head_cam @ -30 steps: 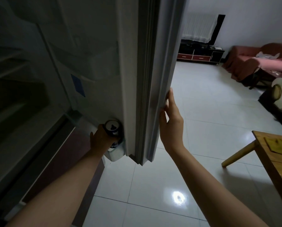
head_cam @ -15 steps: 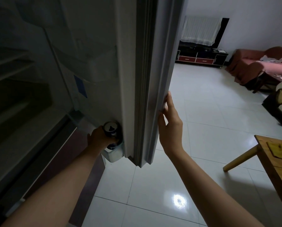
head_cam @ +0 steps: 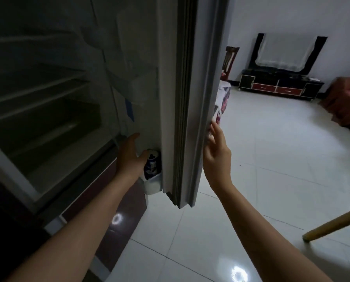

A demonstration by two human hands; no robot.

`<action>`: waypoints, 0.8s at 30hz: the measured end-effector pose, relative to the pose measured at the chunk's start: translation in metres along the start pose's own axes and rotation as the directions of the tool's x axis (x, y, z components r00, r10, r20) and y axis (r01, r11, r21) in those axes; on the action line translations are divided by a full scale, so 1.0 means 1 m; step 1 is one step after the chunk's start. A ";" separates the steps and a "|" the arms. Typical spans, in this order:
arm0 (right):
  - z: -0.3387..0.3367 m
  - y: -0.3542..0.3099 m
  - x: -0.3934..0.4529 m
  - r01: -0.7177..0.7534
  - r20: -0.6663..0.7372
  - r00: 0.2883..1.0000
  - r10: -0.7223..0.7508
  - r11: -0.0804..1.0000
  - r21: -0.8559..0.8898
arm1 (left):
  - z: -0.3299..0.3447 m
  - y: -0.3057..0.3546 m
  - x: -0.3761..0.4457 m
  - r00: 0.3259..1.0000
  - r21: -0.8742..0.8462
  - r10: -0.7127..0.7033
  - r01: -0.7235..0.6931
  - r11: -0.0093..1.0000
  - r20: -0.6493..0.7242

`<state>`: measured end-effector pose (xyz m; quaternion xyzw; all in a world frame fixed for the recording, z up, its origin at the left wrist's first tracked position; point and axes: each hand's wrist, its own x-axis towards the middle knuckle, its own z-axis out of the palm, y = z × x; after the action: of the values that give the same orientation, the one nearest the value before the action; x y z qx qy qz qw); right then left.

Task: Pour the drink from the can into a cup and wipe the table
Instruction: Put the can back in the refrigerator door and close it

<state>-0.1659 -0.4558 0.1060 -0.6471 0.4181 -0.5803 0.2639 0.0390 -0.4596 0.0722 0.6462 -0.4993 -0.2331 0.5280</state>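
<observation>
A blue-and-white drink can (head_cam: 152,166) stands upright in the white bottom bin (head_cam: 152,187) of the open fridge door (head_cam: 189,98). My left hand (head_cam: 129,155) is just left of the can, fingers stretched up and apart, with the thumb lying against the can's top rim. My right hand (head_cam: 215,153) reaches to the door's outer edge, its nearly straight fingertips touching that edge. No cup or cloth is in view.
The dark fridge interior with bare shelves (head_cam: 37,102) fills the left. White tiled floor (head_cam: 271,159) spreads to the right. A wooden table corner and leg (head_cam: 332,226) show at the lower right. A TV stand (head_cam: 280,86) and a red sofa (head_cam: 345,102) stand far back.
My left hand, which was wrapped round the can, has loosened and its fingers have straightened. The right hand stays on the door edge. The view has swung left.
</observation>
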 end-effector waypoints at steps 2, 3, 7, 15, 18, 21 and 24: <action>-0.003 -0.005 -0.002 0.008 0.055 0.998 -0.010 0.999 0.031 | -0.006 0.022 -0.014 0.997 -0.019 0.043 -0.044 0.999 -0.057; -0.005 -0.008 -0.004 0.017 0.085 0.996 -0.021 0.999 0.045 | -0.008 0.032 -0.022 0.993 -0.011 0.080 -0.081 0.997 -0.085; -0.009 -0.017 -0.005 0.038 0.202 0.978 -0.052 0.997 0.073 | -0.015 0.052 -0.055 0.966 0.123 0.226 -0.210 0.970 -0.127; 0.007 -0.039 -0.010 0.121 0.406 0.905 -0.128 0.992 0.044 | -0.024 0.050 -0.086 0.970 0.286 0.243 -0.237 0.928 0.014; 0.017 -0.048 -0.012 0.141 0.450 0.879 -0.158 0.988 0.071 | -0.032 0.050 -0.092 0.984 0.281 0.179 -0.166 0.945 -0.022; 0.027 -0.057 -0.013 0.164 0.495 0.846 -0.199 0.980 0.114 | -0.045 0.048 -0.095 0.991 0.283 0.115 -0.092 0.955 -0.066; 0.036 -0.063 -0.016 0.183 0.515 0.830 -0.212 0.977 0.107 | -0.059 0.045 -0.098 0.990 0.303 0.087 -0.051 0.952 -0.108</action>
<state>-0.1160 -0.4152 0.1424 -0.8130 0.2457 -0.4171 0.3235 0.0313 -0.3430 0.1112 0.7136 -0.5185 -0.0972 0.4609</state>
